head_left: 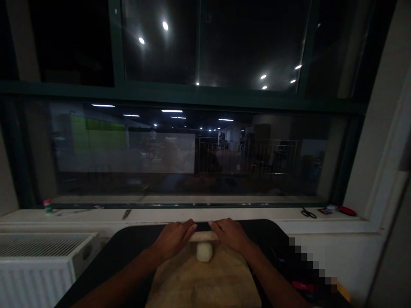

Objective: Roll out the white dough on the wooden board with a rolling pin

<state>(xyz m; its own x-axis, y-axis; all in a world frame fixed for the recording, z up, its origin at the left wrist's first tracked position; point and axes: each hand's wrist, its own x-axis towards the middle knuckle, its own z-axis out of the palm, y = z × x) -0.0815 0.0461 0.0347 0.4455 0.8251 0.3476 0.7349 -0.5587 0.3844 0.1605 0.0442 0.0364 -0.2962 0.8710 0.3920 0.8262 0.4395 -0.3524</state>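
A pale wooden rolling pin [203,236] lies crosswise near the far end of a wooden board [205,286]. My left hand [176,237] is closed over its left end, and my right hand [229,234] over its right end. Both thumbs point inward, and the hands hide the pin's ends. Just on my side of the pin sits a small, rounded, off-white lump that looks like dough [204,251], on the board between my wrists.
The board rests on a black table [128,244] below a windowsill [192,214]. Scissors [308,213], a red item [347,210] and a small red-capped container [48,206] stand or lie on the sill. A white radiator [41,273] is at left. Dark objects lie at the table's right side.
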